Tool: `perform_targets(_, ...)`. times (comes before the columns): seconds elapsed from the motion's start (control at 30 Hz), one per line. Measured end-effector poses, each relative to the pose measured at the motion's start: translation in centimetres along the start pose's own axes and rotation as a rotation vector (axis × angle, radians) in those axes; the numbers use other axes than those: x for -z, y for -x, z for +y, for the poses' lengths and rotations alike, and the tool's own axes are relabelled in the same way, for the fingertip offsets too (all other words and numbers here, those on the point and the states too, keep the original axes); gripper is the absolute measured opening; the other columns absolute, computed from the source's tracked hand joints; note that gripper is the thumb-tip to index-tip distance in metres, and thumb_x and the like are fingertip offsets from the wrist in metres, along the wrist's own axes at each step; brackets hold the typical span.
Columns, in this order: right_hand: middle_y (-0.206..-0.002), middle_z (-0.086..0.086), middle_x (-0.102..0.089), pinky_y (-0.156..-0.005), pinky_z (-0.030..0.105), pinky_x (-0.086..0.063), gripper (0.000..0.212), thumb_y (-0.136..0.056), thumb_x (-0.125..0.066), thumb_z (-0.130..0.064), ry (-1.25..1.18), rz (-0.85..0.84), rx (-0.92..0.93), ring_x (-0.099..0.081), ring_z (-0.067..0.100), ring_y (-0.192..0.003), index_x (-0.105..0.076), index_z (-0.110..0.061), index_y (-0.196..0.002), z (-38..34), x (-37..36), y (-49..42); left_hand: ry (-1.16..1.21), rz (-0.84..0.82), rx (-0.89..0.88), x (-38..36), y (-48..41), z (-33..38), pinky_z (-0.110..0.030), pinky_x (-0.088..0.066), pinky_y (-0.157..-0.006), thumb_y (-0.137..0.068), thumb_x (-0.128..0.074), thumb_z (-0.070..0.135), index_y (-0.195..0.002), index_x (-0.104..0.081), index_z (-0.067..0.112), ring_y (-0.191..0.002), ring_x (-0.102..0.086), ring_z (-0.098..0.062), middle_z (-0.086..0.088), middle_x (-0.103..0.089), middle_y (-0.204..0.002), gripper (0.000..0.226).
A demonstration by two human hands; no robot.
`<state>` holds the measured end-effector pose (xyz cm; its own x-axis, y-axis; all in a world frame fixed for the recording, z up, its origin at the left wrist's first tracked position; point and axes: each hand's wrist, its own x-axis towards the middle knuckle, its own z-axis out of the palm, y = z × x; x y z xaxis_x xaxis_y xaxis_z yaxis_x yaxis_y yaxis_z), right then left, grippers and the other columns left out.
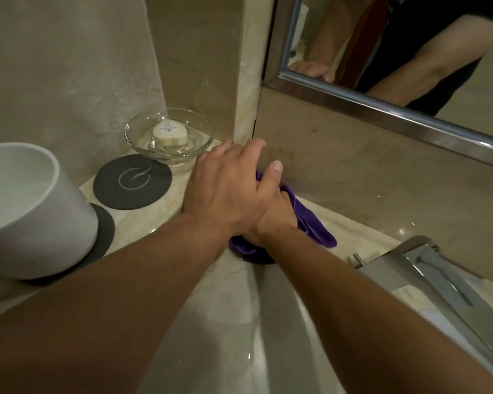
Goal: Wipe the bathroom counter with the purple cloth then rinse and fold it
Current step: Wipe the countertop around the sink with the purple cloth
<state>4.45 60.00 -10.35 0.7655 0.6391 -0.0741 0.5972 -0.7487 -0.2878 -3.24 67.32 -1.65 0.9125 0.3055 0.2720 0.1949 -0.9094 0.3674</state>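
The purple cloth (310,220) lies bunched on the marble counter (154,217) at the back edge, against the wall under the mirror. My right hand (276,220) rests on the cloth, and its fingers are hidden under my left hand. My left hand (228,189) lies flat across the right one with fingers straight, reaching toward the corner, thumb raised against the wall. Parts of the cloth stick out to the right of and below the hands.
A glass dish (143,140) with a round soap (170,133) stands in the corner just beyond my fingers. Two dark coasters (133,182) lie to the left, one under a white cup (26,209). The sink basin (239,322) lies below, the chrome faucet (427,265) at right.
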Motion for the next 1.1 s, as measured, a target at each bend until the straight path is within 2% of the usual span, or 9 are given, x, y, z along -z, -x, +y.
perform_targets(0.1,-0.130,0.005,-0.064,-0.093,0.045,-0.046,0.061,-0.089,-0.028,-0.067,0.053,-0.041,0.108,-0.059,0.037,-0.111,-0.046,-0.031,-0.135,2.1,2.0,0.7,0.020,0.028,-0.012,0.1,-0.1,-0.2,-0.044,-0.038,-0.100,-0.093,-0.026,0.052,-0.137,-0.051,0.019,-0.116,-0.056,-0.026,-0.006,-0.067,-0.117,0.060)
perform_targets(0.27,-0.164,0.002,-0.027,-0.118,0.054,-0.026,0.086,-0.081,-0.020,-0.087,0.072,-0.074,-0.040,-0.025,0.035,-0.149,-0.010,-0.047,-0.156,5.5,2.3,3.3,-0.004,0.034,-0.027,-0.1,0.0,-0.4,-0.044,-0.039,-0.096,-0.095,-0.025,0.051,-0.135,-0.051,0.019,-0.111,-0.058,-0.025,-0.005,-0.068,-0.114,0.058)
perform_targets(0.4,-0.162,0.003,-0.033,-0.123,0.050,-0.016,0.086,-0.078,-0.027,-0.073,-0.062,0.018,-0.117,-0.022,0.029,-0.151,-0.023,-0.038,-0.156,4.9,-1.8,5.7,-0.104,-0.086,-0.086,-0.3,0.6,-0.7,-0.044,-0.026,-0.114,-0.099,-0.026,0.049,-0.139,-0.048,0.020,-0.143,-0.035,-0.030,-0.007,-0.060,-0.136,0.054)
perform_targets(0.5,-0.142,0.007,-0.057,-0.113,0.048,-0.034,0.080,-0.072,-0.041,-0.061,-0.087,0.019,-0.092,-0.047,0.033,-0.134,-0.040,-0.035,-0.148,4.6,-0.4,4.9,-0.127,-0.229,-0.133,0.4,0.7,-1.4,-0.040,-0.013,-0.122,-0.102,-0.029,0.047,-0.142,-0.045,0.023,-0.151,-0.017,-0.027,-0.006,-0.037,-0.157,0.050)
perform_targets(0.57,-0.128,0.010,-0.063,-0.105,0.051,-0.042,0.079,-0.073,-0.056,-0.045,-0.036,-0.083,-0.061,-0.056,0.037,-0.120,-0.032,-0.038,-0.148,4.5,1.6,3.8,-0.143,-0.313,-0.185,1.2,1.1,-1.8,-0.038,-0.010,-0.123,-0.102,-0.028,0.048,-0.143,-0.045,0.025,-0.152,-0.013,-0.024,-0.006,-0.023,-0.163,0.050)
perform_targets(0.63,-0.145,0.010,-0.050,-0.109,0.059,-0.037,0.091,-0.072,-0.057,-0.035,0.001,-0.163,-0.011,-0.046,0.039,-0.132,-0.016,-0.046,-0.153,4.4,2.5,3.3,-0.109,-0.349,-0.209,2.3,1.9,-2.4,-0.037,-0.015,-0.120,-0.101,-0.027,0.049,-0.142,-0.047,0.028,-0.151,-0.015,-0.021,-0.003,-0.019,-0.164,0.050)
perform_targets(0.73,-0.166,-0.004,-0.021,-0.117,0.062,-0.023,0.082,-0.079,-0.042,-0.044,-0.089,-0.137,0.045,-0.021,0.030,-0.151,-0.011,-0.049,-0.155,4.7,1.3,3.7,-0.029,-0.363,-0.196,3.5,2.8,-2.8,-0.032,-0.018,-0.115,-0.101,-0.030,0.048,-0.138,-0.052,0.032,-0.150,-0.018,-0.014,0.005,-0.019,-0.164,0.046)
perform_targets(0.9,-0.165,-0.014,-0.022,-0.118,0.063,-0.016,0.077,-0.087,-0.021,-0.084,-0.017,0.029,-0.061,-0.023,0.028,-0.151,-0.011,-0.050,-0.155,4.6,-1.4,4.8,0.083,-0.324,-0.162,3.3,2.9,-2.6,-0.029,-0.014,-0.114,-0.103,-0.034,0.045,-0.137,-0.054,0.033,-0.150,-0.013,-0.010,0.006,-0.025,-0.162,0.041)
perform_targets(1.1,-0.155,-0.009,-0.042,-0.112,0.054,-0.032,0.073,-0.086,-0.029,-0.079,0.011,0.059,0.041,-0.041,0.026,-0.140,-0.033,-0.046,-0.151,4.8,-1.7,5.0,0.077,-0.302,-0.087,3.2,3.1,-3.6,-0.039,-0.013,-0.120,-0.098,-0.033,0.057,-0.137,-0.051,0.038,-0.151,-0.011,-0.011,0.009,-0.029,-0.160,0.047)
